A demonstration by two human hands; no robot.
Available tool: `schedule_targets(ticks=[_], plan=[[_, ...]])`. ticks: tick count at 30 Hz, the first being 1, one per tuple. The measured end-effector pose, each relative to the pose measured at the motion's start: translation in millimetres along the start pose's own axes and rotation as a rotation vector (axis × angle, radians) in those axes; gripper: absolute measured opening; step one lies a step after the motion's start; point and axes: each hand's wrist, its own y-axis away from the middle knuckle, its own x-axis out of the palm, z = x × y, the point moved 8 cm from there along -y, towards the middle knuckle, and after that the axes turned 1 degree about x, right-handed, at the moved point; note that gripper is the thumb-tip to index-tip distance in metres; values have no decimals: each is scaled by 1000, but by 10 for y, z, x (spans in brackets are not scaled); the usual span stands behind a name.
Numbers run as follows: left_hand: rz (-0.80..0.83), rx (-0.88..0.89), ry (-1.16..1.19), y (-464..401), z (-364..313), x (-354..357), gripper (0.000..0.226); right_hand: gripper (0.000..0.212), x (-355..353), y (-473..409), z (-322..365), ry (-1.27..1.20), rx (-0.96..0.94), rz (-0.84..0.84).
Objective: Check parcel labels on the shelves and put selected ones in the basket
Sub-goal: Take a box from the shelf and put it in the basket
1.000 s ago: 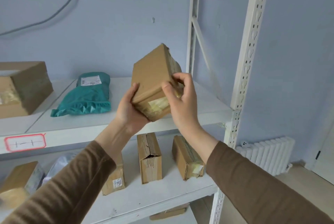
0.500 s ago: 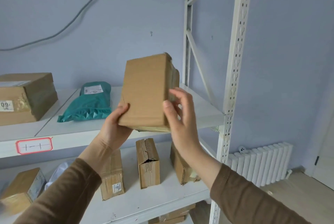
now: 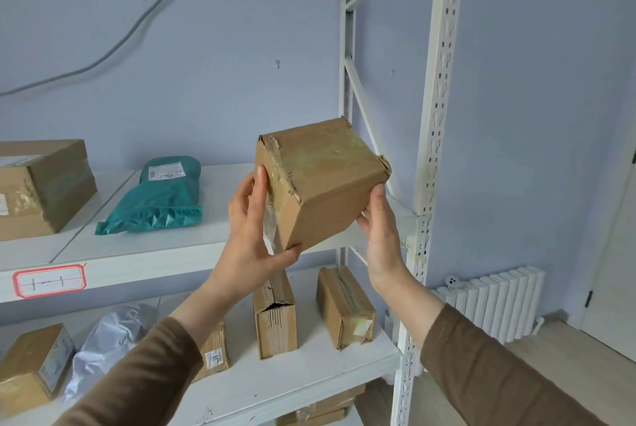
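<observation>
I hold a small brown cardboard box [image 3: 323,181] with worn taped edges in the air in front of the upper shelf [image 3: 213,250]. My left hand [image 3: 254,229] grips its left side and lower corner, thumb under the bottom edge. My right hand [image 3: 380,222] supports its right side from below and behind. No label shows on the faces turned toward me. No basket is in view.
On the upper shelf lie a teal mailer bag [image 3: 161,195] with a white label and a large brown box [image 3: 41,188]. The lower shelf [image 3: 309,377] holds several small boxes and a silver bag [image 3: 110,339]. A white upright [image 3: 433,150] stands right; a radiator [image 3: 495,305] behind.
The box has been turned in my hands from standing on end to a tilted pose showing a taped face. My right hand moved from the front to the right underside.
</observation>
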Motion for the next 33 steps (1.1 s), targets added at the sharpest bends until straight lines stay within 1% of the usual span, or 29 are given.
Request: schedule_targets(ticks=[2, 3, 4, 5, 6, 7, 8, 9, 10, 11, 14, 16, 17, 19, 20, 22, 24, 25, 26, 27, 28, 29, 31, 33], plan=[[24, -89, 119, -7, 4, 22, 120, 90, -43, -53, -83, 39, 72, 0], [30, -164, 237, -17, 23, 36, 110, 103, -43, -85, -111, 54, 112, 26], [14, -254, 393, -36, 39, 45, 96, 106, -43, -113, -120, 59, 142, 56], [-12, -365, 565, -52, 72, 53, 79, 100, -34, -145, -110, 62, 162, 90], [-32, -520, 744, -53, 141, 91, 62, 86, -8, -163, -57, 64, 173, 123], [-26, -699, 904, -31, 213, 158, 51, 68, 29, -183, 2, 60, 180, 163], [10, -856, 1026, 11, 263, 236, 50, 53, 72, -210, 43, 45, 185, 203], [67, -973, 1100, 58, 285, 295, 53, 45, 107, -238, 77, 22, 189, 232], [112, -1047, 1149, 90, 301, 341, 55, 41, 125, -257, 111, 4, 190, 237], [147, -1085, 1187, 106, 300, 367, 56, 39, 142, -272, 143, -20, 195, 231], [146, -1131, 1235, 130, 384, 403, 57, 26, 199, -297, 167, -77, 225, 201], [132, -1118, 1212, 120, 429, 399, 55, 27, 198, -344, 135, -112, 224, 174], [111, -1095, 1160, 95, 473, 373, 53, 33, 184, -381, 102, -155, 225, 153], [90, -998, 972, 28, 535, 293, 49, 61, 118, -392, 36, -284, 237, 89], [96, -921, 869, -20, 536, 266, 48, 70, 89, -385, 22, -342, 237, 62], [97, -762, 714, -117, 444, 218, 48, 73, 41, -379, 16, -383, 220, 7], [104, -637, 630, -200, 349, 191, 48, 63, 61, -385, 77, -303, 165, -13], [130, -620, 639, -219, 292, 204, 49, 57, 96, -376, 145, -224, 110, -5], [157, -636, 682, -226, 249, 231, 60, 53, 134, -369, 191, -137, 54, 1], [186, -671, 742, -222, 221, 266, 73, 52, 179, -337, 248, -48, -2, 9], [205, -697, 801, -219, 196, 305, 80, 53, 231, -309, 293, 43, -53, 16], [194, -711, 852, -214, 169, 328, 80, 56, 293, -278, 334, 128, -101, 35], [88, -744, 956, -183, 210, 348, 70, 60, 442, -241, 426, 250, -189, 129], [-43, -798, 1072, -92, 333, 348, 66, 61, 598, -202, 523, 349, -239, 320]])
